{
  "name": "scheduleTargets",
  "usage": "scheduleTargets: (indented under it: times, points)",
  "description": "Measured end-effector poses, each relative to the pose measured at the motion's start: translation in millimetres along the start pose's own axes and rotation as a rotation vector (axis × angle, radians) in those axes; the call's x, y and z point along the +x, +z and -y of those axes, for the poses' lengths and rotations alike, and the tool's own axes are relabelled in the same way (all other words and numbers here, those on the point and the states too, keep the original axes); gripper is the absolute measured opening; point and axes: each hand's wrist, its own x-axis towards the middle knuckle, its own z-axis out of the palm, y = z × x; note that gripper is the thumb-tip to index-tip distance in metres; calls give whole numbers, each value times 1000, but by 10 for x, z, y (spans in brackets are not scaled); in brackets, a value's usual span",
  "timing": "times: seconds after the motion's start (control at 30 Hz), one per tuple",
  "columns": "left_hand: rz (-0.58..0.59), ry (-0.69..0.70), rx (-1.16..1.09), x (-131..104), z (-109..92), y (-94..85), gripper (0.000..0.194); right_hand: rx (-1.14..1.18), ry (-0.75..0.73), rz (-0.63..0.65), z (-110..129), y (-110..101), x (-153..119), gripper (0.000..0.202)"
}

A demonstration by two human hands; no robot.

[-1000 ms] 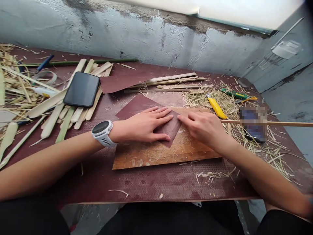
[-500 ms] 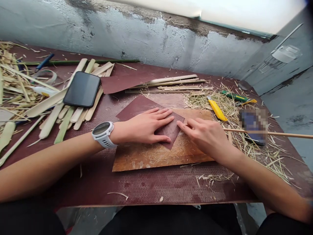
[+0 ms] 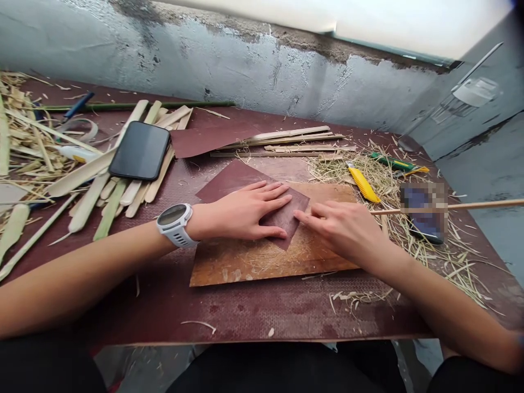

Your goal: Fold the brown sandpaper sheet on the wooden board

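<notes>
A dark maroon square sheet of sandpaper [image 3: 229, 183] lies flat across a worn wooden board [image 3: 262, 262] on the table [image 3: 245, 311]. The left hand [image 3: 241, 210] presses it, fingers spread flat; the right hand [image 3: 347, 229] pinches a thin bamboo stick [image 3: 450, 207] against it.

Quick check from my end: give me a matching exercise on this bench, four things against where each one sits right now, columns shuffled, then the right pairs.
Things:
1. sandpaper sheet
2. black phone
3. yellow utility knife
4. thin bamboo stick

Places:
A. on the flat bamboo slats
B. in the straw shavings, right of the wooden board
C. under the left hand
D. held at the right hand, running off right

Pairs: 1-C, 2-A, 3-B, 4-D
</notes>
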Motion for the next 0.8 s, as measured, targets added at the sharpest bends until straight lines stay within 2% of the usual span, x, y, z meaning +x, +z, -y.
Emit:
scheduleTargets:
  times: [0.1, 0.3, 0.47, 0.53, 0.7, 0.8]
  points:
    - [0, -2, -6, 3, -7, -3, 92, -62, 49, -37, -25, 28, 17, 39]
    - [11, -7, 1, 3, -15, -11, 92, -16, -63, -31, 53, -22, 4, 36]
    - [20, -11, 4, 12, -9, -12, 92, -110, 35, -100, -53, 97, 50, 35]
    - [18, -11, -4, 15, -9, -10, 92, -163, 50, -132, -26, 123, 61, 33]
    - [-1, -1, -3, 11, -4, 8, 92, -118, -24, -163, 189, 22, 5, 29]
    - [-15, 11, -5, 8, 2, 19, 93, -39, -71, -154, 160, 3, -9, 28]
